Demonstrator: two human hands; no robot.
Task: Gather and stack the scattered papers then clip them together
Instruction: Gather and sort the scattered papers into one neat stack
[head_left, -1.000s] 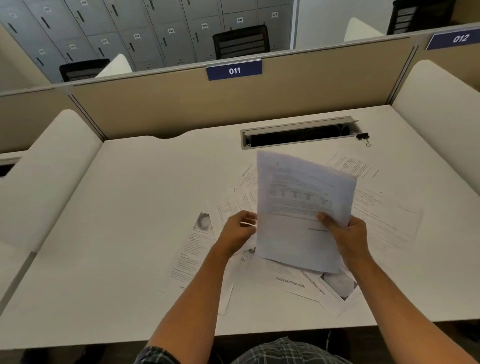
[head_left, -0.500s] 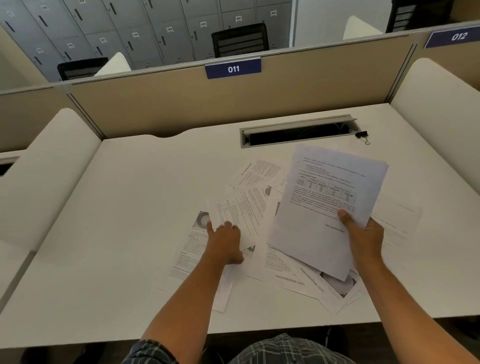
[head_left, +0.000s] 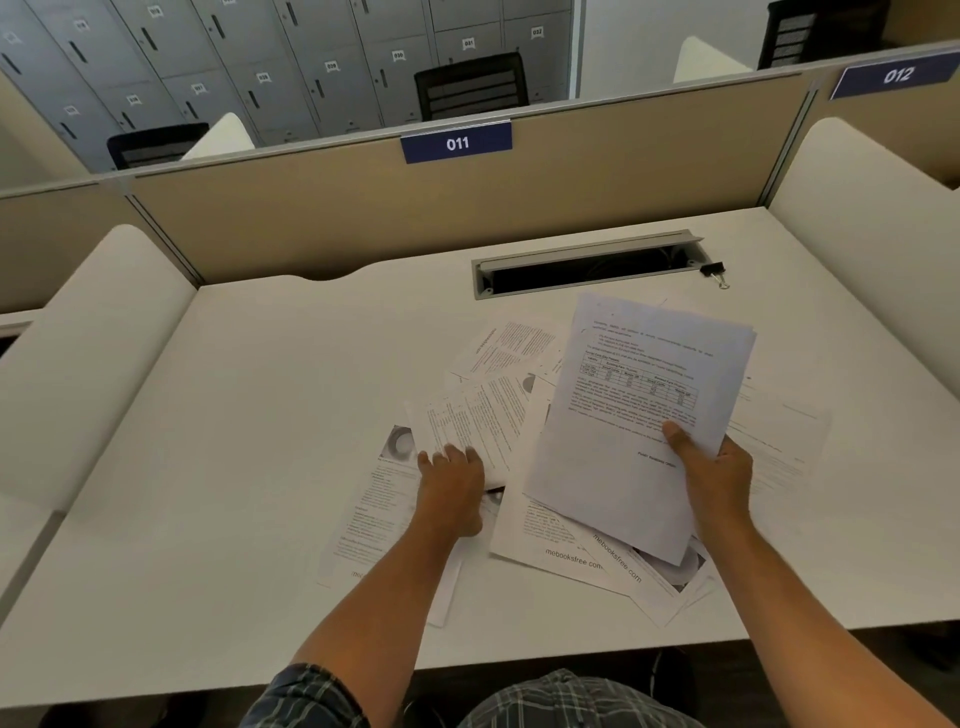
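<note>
My right hand (head_left: 714, 478) holds a small stack of printed sheets (head_left: 634, 415) tilted above the desk, thumb on top near the lower right. My left hand (head_left: 452, 483) lies flat on a loose printed sheet (head_left: 478, 421) in the middle of the desk, fingers slightly spread; whether it grips the sheet I cannot tell. More scattered papers (head_left: 576, 551) lie overlapped under and around both hands, and one sheet (head_left: 379, 514) reaches under my left forearm. A black binder clip (head_left: 714, 271) rests at the back right, beside the cable slot.
The white desk (head_left: 208, 467) has a grey cable slot (head_left: 587, 265) at the back and padded white side dividers (head_left: 78, 353) left and right. A beige partition (head_left: 363, 218) labelled 011 closes off the back. Another sheet (head_left: 779, 441) lies flat to the right.
My right hand has carried the stack to the right and laid it flatter. My left hand let go of the stack and came down onto a loose sheet on the desk.
</note>
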